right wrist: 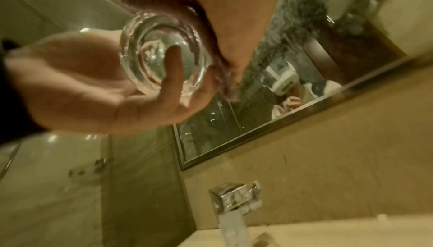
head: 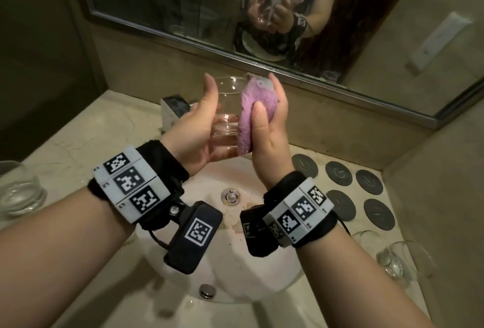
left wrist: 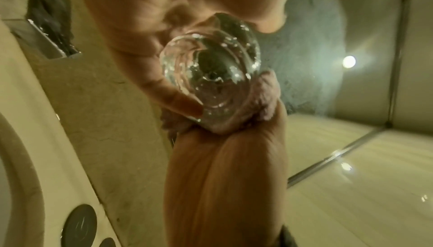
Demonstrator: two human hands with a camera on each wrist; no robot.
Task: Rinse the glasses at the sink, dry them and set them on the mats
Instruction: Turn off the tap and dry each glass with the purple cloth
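Above the sink (head: 183,262), my left hand (head: 201,123) grips a clear tumbler glass (head: 225,113), cupped from the left with fingers under its thick base (right wrist: 164,56). My right hand (head: 269,128) holds a folded purple cloth (head: 258,115) and presses it against the right side of the glass. In the left wrist view the cloth (left wrist: 264,99) wraps the lower edge of the glass (left wrist: 211,77). Several round dark mats (head: 339,173) lie on the counter to the right of the basin, with nothing on them.
A square chrome faucet (head: 174,107) stands behind my left hand. One glass (head: 21,191) stands on the counter at the far left, and more glasses (head: 403,262) sit at the near right, below the mats. A framed mirror (head: 262,63) runs along the back wall.
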